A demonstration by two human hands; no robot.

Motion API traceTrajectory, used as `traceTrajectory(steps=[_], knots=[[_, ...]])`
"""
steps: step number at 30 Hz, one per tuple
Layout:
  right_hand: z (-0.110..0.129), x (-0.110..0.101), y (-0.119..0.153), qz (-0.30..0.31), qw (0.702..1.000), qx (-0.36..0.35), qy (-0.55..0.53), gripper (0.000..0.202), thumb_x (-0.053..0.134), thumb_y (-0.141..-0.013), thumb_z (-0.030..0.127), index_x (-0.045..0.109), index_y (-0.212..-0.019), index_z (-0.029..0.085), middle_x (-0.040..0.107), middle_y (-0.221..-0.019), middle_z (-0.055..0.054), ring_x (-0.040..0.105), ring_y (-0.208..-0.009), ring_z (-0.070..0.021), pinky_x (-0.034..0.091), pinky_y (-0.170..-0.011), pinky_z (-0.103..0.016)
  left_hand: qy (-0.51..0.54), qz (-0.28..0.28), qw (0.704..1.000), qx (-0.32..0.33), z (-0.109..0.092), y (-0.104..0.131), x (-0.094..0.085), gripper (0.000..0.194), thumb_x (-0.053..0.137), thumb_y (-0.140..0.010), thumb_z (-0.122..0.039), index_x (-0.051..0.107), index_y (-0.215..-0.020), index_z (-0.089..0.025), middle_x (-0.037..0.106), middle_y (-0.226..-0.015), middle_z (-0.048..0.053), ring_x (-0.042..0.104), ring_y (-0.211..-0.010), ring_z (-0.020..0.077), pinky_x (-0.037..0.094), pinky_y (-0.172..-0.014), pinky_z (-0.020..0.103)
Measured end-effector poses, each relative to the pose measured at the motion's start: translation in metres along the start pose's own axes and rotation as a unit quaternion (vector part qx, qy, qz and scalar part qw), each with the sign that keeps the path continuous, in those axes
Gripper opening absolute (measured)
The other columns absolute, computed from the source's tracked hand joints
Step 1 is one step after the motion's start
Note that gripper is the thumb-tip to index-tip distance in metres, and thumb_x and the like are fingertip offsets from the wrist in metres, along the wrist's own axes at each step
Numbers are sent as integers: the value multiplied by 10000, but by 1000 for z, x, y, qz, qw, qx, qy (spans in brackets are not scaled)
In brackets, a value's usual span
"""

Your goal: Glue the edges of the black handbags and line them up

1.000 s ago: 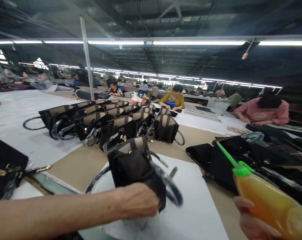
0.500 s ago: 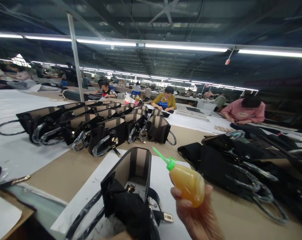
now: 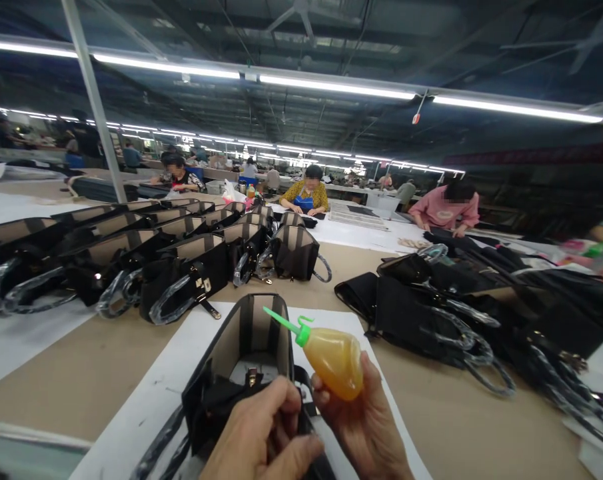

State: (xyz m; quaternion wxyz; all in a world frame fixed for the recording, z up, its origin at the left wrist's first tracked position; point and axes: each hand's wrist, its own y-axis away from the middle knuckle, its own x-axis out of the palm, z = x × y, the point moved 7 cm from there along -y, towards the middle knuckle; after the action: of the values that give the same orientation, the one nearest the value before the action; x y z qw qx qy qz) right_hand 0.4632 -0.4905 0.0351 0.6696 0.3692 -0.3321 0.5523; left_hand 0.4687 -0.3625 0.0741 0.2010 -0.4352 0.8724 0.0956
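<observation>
Grasping the bottle (image 3: 334,363), the right hand (image 3: 371,427) held it tilted beside the open bag (image 3: 246,333), the green nozzle (image 3: 281,319) crossing in front of the bag's far end. The left hand (image 3: 261,433), fingers curled, hid the bag's near part; whether it gripped anything could not be told. A strap (image 3: 158,447) trailed from the bag's left side.

Rows of bags (image 3: 214,267) stood beyond, to the left, with plastic-wrapped handles (image 3: 168,300); a heap of bags (image 3: 406,307) lay to the right. The bag in work sat on white paper (image 3: 184,347), spread over a tan tabletop (image 3: 481,427).

Three co-workers bent over work farther off, in yellow (image 3: 316,190), pink (image 3: 444,210) and dark patterned (image 3: 186,179) tops. A post (image 3: 92,100) leaned at left; tube lamps (image 3: 331,87) and a fan (image 3: 304,10) hung above.
</observation>
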Motion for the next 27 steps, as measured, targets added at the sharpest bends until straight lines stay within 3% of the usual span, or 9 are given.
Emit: traceTrajectory(steps=[3, 5, 7, 10, 12, 15, 19, 24, 27], knots=[[-5, 7, 4, 5, 999, -2, 32, 366, 724, -712, 432, 681, -914, 130, 671, -790, -107, 609, -634, -177, 477, -532, -231, -45, -33, 998, -22, -1, -6, -3, 223, 555, -746, -348, 479, -883, -189, 511, -737, -15, 488, -578, 107, 409, -540, 206], [-7, 9, 7, 17, 999, 11, 46, 406, 681, -745, 460, 672, -941, 105, 658, -741, -115, 581, -604, -156, 473, -555, -234, -144, -25, 989, -17, 0, -7, -1, 385, 625, -666, -264, 495, -1024, -206, 546, -989, 43, 565, -772, 172, 463, -694, 270], [-7, 7, 7, 25, 999, 29, 34, 409, 667, -751, 469, 669, -952, 113, 646, -718, -106, 554, -581, -140, 463, -564, -234, -226, 12, 974, -7, 2, -6, 2, 586, 669, -600, -219, 470, -1151, -234, 447, -1231, 86, 533, -1000, 264, 450, -842, 367], [0, -4, 5, 8, 1000, 29, -2, 404, 729, -687, 465, 663, -973, 188, 654, -855, -91, 565, -642, -168, 460, -544, -249, -240, 31, 970, -19, 8, 1, -3, 548, 664, -648, -292, 473, -1159, -246, 307, -1366, 98, 497, -1075, 284, 435, -889, 416], [6, -11, 3, -11, 1000, 15, -9, 461, 766, -634, 486, 651, -994, 220, 646, -933, -83, 567, -681, -184, 464, -532, -253, -224, 0, 974, -29, 10, 4, -12, 454, 660, -673, -381, 511, -1072, -226, 335, -1343, 96, 496, -1059, 272, 427, -896, 425], [11, -16, 3, -18, 1000, 17, -2, 526, 793, -576, 506, 645, -991, 220, 638, -883, -83, 547, -658, -163, 461, -519, -226, -237, -56, 968, -59, 15, 2, -21, 475, 684, -630, -483, 521, -956, -178, 534, -1084, 96, 490, -991, 303, 410, -869, 492], [14, -22, 4, -10, 998, 47, 38, 440, 837, -571, 387, 653, -932, 217, 633, -847, -94, 545, -645, -159, 463, -504, -216, -260, -102, 956, -88, 26, -6, -22, 298, 578, -750, -378, 506, -947, -166, 588, -952, 84, 505, -936, 296, 420, -822, 487], [45, -39, 3, -59, 997, 22, 49, 418, 796, -607, 318, 624, -985, 273, 634, -882, -63, 558, -617, -169, 477, -486, -254, -266, -98, 959, 9, 11, -4, -31, 187, 434, -834, -190, 530, -995, -197, 575, -1065, 55, 503, -1017, 210, 348, -975, 400], [65, -47, 3, -81, 993, 46, 70, 445, 797, -595, 300, 619, -998, 242, 632, -909, -112, 584, -663, -204, 505, -507, -281, -292, -53, 954, 50, -8, 8, -47, 197, 465, -821, -177, 557, -990, -219, 574, -1034, 35, 516, -961, 187, 391, -923, 344]])
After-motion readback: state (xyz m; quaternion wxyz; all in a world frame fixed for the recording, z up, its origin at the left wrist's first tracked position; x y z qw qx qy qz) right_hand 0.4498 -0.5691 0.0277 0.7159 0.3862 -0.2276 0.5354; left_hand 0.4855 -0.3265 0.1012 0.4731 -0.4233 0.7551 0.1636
